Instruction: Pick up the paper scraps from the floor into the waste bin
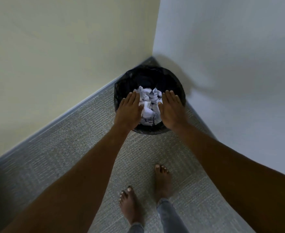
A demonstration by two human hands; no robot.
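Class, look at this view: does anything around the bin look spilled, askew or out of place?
Nothing stands out. The waste bin stands upright in the corner, the paper scraps lie crumpled inside it, and the left hand and right hand are open over it. No scraps show on the carpet in view.

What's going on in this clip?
A person stands barefoot at a black bin in the corner, both arms stretched over it. The left hand and right hand, fingers straight, flank a heap of crumpled paper scraps at the bin's mouth. Whether the palms touch the paper cannot be told.
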